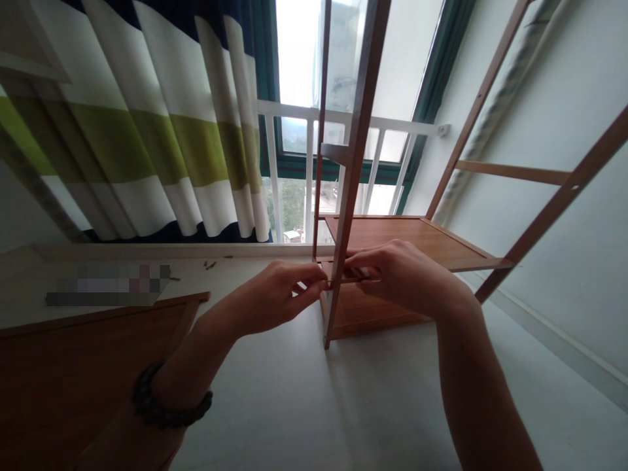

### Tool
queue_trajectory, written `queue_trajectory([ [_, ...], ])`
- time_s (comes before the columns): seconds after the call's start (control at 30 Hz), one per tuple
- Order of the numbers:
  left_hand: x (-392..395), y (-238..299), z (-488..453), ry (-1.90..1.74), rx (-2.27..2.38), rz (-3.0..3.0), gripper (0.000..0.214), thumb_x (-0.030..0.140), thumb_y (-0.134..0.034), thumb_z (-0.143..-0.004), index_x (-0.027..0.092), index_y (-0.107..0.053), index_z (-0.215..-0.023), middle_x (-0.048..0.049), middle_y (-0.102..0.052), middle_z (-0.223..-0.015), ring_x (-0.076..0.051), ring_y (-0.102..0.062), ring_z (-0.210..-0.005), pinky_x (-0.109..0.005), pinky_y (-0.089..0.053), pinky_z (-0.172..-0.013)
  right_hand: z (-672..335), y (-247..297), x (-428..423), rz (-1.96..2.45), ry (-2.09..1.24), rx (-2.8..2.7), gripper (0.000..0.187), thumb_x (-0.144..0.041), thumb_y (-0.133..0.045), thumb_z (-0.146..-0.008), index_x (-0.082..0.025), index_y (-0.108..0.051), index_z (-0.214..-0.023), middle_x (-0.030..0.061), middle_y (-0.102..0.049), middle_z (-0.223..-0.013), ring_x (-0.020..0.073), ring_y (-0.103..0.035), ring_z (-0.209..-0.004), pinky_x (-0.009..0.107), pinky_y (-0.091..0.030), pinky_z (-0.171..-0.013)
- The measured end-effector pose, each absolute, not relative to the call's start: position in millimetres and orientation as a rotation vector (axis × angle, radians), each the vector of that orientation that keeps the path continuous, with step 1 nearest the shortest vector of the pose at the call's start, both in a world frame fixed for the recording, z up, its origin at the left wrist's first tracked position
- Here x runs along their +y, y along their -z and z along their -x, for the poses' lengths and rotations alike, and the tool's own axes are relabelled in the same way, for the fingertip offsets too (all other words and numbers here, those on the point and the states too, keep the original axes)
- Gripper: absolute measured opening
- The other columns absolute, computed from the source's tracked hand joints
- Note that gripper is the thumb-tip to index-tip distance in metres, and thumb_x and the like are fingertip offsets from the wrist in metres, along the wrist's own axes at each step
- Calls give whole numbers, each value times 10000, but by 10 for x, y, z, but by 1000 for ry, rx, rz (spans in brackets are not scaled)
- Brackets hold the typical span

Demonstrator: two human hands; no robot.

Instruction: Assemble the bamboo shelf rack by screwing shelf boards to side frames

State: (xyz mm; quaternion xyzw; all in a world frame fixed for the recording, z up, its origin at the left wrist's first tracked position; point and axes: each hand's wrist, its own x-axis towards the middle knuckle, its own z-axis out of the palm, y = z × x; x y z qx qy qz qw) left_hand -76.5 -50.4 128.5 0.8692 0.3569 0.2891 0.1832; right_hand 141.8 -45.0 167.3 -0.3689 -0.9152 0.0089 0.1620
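Note:
A brown wooden shelf rack (360,118) stands upright in front of me, with an upper board (392,232) and a lower board (377,311). My left hand (282,294), with a dark beaded bracelet (169,409) on its wrist, pinches at the outer side of the front post, low down. What its fingertips hold is too small to make out. On the inner side of that post, my right hand (405,275) curls its fingers around a short wooden crossbar (350,280) between the two boards. The palm hides part of the bar.
On the floor at left lies a brown wooden panel (98,353). Beyond it are a pixelated flat item (108,286) and several small dark pieces (210,265). A striped curtain (147,144), a window with a white railing (309,114) and a white wall (579,131) surround the rack.

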Motion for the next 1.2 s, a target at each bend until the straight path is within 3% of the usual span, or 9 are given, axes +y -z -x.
queue_trajectory([
  [0.27, -480, -1307, 736, -831, 985, -2454, 211, 268, -475, -859, 183, -668, -877, -11, -705, -743, -126, -654, -648, -219, -523, -627, -1412, -1658, -414, 957, -74, -2613, 180, -280, -567, -851, -283, -701, -971, -7, -715, -924, 134, -612, -720, 252, -381, -668],
  [0.67, -452, -1255, 766, -801, 1002, -2408, 222, 306, -496, -862, 198, -666, -956, -15, -700, -801, -126, -650, -671, -222, -533, -611, -1365, -1657, -423, 886, -151, -2697, 182, -230, -532, -871, -231, -702, -933, 24, -705, -982, 148, -641, -833, 243, -434, -727],
  [0.77, -435, -1219, 773, -795, 964, -2322, 233, 309, -484, -875, 201, -647, -1001, -28, -693, -883, -141, -649, -745, -247, -538, -660, -1377, -1662, -428, 910, -162, -2701, 189, -227, -529, -872, -205, -689, -969, 48, -703, -967, 158, -639, -837, 251, -442, -731],
  [1.0, -300, -955, 743, -812, 635, -1877, 247, 301, -446, -904, 156, -609, -1019, -90, -671, -1024, -218, -610, -1010, -406, -444, -949, -1395, -1675, -431, 889, -188, -2679, 184, -192, -525, -869, -169, -676, -971, 72, -679, -945, 164, -625, -837, 272, -451, -728],
  [1.2, -284, -934, 728, -776, 551, -1814, 243, 273, -439, -914, 142, -596, -1046, -96, -664, -1046, -215, -601, -1036, -389, -428, -954, -1440, -1699, -417, 814, -171, -2676, 156, -178, -545, -857, -173, -686, -923, 59, -685, -984, 165, -621, -878, 279, -435, -767],
])
